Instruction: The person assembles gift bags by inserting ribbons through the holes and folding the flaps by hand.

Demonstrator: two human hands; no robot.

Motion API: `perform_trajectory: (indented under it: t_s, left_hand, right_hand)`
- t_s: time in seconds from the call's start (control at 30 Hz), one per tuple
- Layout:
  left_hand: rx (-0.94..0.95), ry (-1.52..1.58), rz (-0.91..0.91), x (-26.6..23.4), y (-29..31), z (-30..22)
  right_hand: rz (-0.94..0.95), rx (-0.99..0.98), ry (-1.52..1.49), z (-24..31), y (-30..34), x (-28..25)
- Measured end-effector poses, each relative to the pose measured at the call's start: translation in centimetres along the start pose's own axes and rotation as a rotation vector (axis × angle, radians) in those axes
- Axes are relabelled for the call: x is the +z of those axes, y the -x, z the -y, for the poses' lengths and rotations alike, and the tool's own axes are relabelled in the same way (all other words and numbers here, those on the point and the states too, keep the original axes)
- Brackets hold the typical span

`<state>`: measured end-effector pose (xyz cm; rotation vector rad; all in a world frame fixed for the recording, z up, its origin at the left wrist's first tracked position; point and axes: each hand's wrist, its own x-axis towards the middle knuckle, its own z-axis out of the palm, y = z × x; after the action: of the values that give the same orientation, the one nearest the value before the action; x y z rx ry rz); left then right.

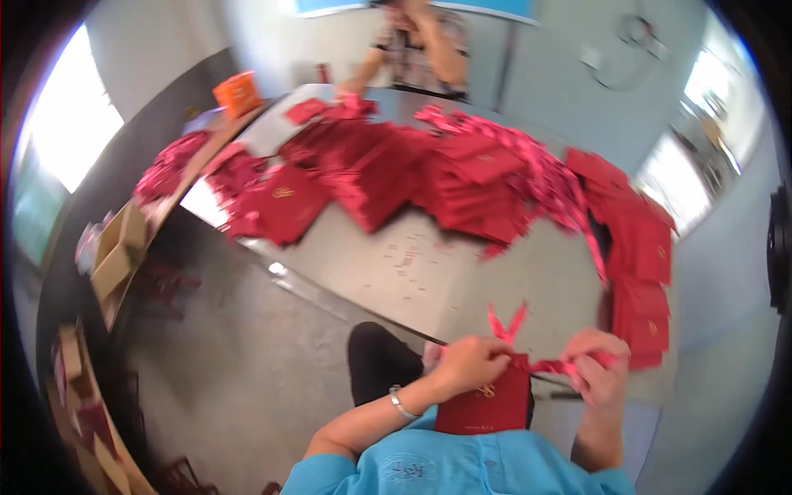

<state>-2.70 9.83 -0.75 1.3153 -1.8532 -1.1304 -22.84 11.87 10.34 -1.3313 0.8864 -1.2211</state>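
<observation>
A dark red gift bag (462, 412) with gold print lies close against my body at the table's front edge. My left hand (474, 363) is closed at the bag's top edge, fingers pinched together there; whether they grip the bag or its ribbon is hard to tell. Two pink-red ribbon ends (506, 322) stick up in a V beyond the bag. Off to the right, my right hand (600, 363) is closed around a pink-red ribbon (551, 366), which stretches from the bag's top corner. Motion blur softens the fingers.
Stacked red bags (363, 165) cover the far part of the table (371, 264), with more piled (643, 247) along its right. Loose ribbons (536, 161) trail over them. Across the table sits another person (425, 49). Cardboard boxes (120, 252) stand on a left-hand shelf, near an orange package (238, 94).
</observation>
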Motion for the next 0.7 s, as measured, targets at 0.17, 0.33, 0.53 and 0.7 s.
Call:
perform_trajectory:
  t_s: [0.17, 0.33, 0.53, 0.7]
  left_hand:
    - [0.110, 0.016, -0.007, 1.1, -0.4, -0.7]
    - [0.027, 0.100, -0.030, 0.2, 0.2, -0.6]
    - [0.057, 0.103, -0.056, 0.0, 0.1, -0.6]
    - [0.047, 0.064, -0.057, -0.7, 0.4, -1.6]
  right_hand:
    - [0.138, -0.164, -0.015, 0.4, 0.8, -1.1]
    - [0.076, -0.263, 0.119, -1.9, -0.8, -1.5]
    - [0.137, -0.239, 0.233, 0.2, -1.2, 0.3]
    - [0.153, -0.425, 0.438, 1.2, -0.8, 1.5]
